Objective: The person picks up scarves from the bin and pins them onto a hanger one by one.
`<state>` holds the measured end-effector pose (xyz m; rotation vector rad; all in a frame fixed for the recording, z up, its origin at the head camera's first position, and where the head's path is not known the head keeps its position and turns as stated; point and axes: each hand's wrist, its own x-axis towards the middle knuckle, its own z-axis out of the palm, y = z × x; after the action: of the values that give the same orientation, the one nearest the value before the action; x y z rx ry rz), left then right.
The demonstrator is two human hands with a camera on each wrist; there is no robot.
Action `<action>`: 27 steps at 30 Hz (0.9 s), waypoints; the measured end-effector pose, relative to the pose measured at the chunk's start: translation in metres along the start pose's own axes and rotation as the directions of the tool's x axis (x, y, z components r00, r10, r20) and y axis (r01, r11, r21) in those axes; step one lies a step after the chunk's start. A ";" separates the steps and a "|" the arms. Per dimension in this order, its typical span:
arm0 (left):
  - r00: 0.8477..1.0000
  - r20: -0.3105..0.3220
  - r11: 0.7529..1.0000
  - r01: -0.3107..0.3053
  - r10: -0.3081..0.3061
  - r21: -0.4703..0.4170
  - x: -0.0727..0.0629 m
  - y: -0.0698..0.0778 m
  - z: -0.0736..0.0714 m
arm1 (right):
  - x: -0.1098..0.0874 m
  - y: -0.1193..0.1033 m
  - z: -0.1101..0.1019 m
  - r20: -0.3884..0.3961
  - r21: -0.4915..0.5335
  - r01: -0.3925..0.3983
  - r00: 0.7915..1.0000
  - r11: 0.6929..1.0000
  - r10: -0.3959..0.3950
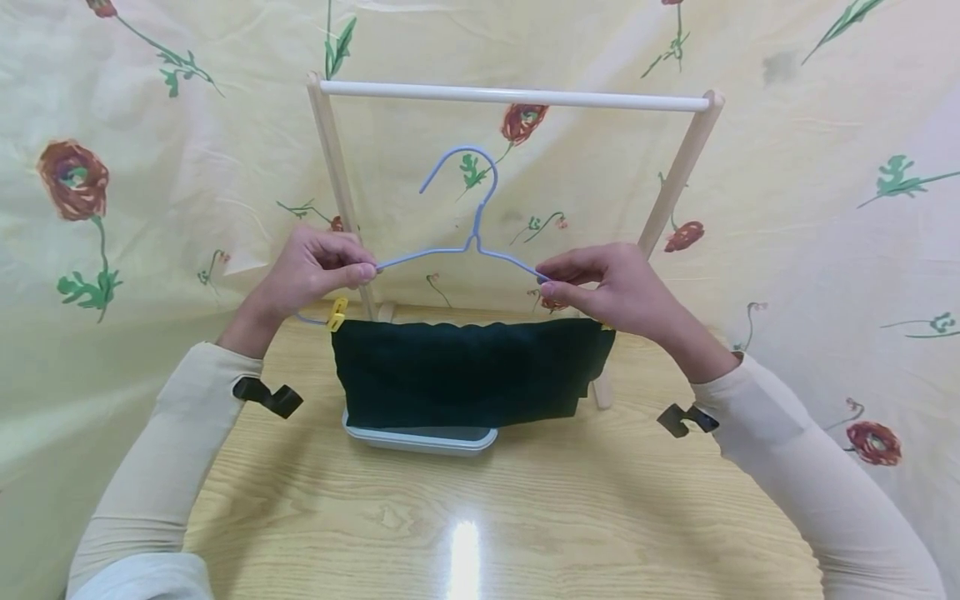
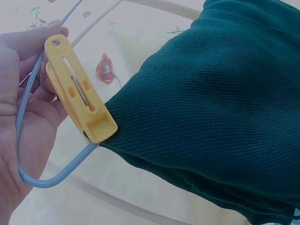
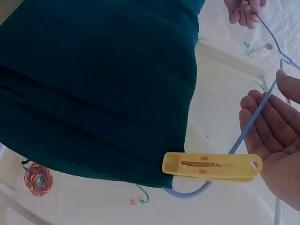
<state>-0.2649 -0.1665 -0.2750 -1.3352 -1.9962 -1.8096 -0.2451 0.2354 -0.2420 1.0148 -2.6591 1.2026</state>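
Observation:
A blue wire hanger (image 1: 478, 225) is held up, its hook pointing upward below the rack's bar. My left hand (image 1: 318, 271) pinches its left shoulder and my right hand (image 1: 615, 287) pinches the right one. From the hanger's lower bar hangs a folded dark green cloth (image 1: 465, 375), ribbed in texture. One yellow clothespin (image 2: 82, 89) clips the cloth's left corner to the hanger, close to my left fingers. Another yellow clothespin (image 3: 211, 167) grips the right corner, beside my right palm; in the head view my right hand mostly hides it.
Behind the hanger stands a rack with a white bar (image 1: 517, 96) and wooden posts (image 1: 678, 175). A light grey tray (image 1: 420, 442) sits on the wooden table (image 1: 525, 517), partly covered by the cloth from this view. A flowered curtain (image 1: 187, 167) surrounds the table.

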 end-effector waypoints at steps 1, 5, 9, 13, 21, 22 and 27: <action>1.000 0.001 1.000 0.001 -0.001 -0.001 0.000 0.000 0.000 | 0.000 0.000 0.001 0.002 0.003 -0.002 1.000 1.000 0.002; 1.000 0.007 1.000 0.005 -0.005 -0.004 0.000 0.001 0.001 | 0.000 0.001 0.002 0.001 -0.019 0.009 1.000 1.000 -0.009; 1.000 0.008 1.000 0.017 -0.017 -0.003 0.001 0.002 0.002 | 0.001 0.002 0.003 -0.007 -0.050 0.024 1.000 0.998 -0.025; 0.999 0.004 0.999 0.036 -0.036 0.013 0.001 0.003 0.003 | 0.001 0.003 0.003 -0.010 -0.072 0.025 1.000 0.997 -0.026; 0.998 -0.001 0.994 0.064 -0.064 0.093 0.000 0.007 0.008 | 0.000 0.002 0.006 -0.069 -0.087 -0.009 0.998 0.996 0.003; 0.998 -0.004 0.993 0.065 -0.065 0.101 0.000 0.007 0.008 | 0.000 0.002 0.006 -0.079 -0.089 -0.014 0.997 0.996 0.007; 0.998 -0.019 0.981 0.067 -0.064 0.183 0.001 0.008 0.011 | 0.000 0.003 0.010 -0.110 -0.078 -0.034 0.994 0.996 0.025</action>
<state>-0.2548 -0.1579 -0.2713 -1.2140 -2.1633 -1.6090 -0.2450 0.2298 -0.2503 0.8749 -2.6232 1.1124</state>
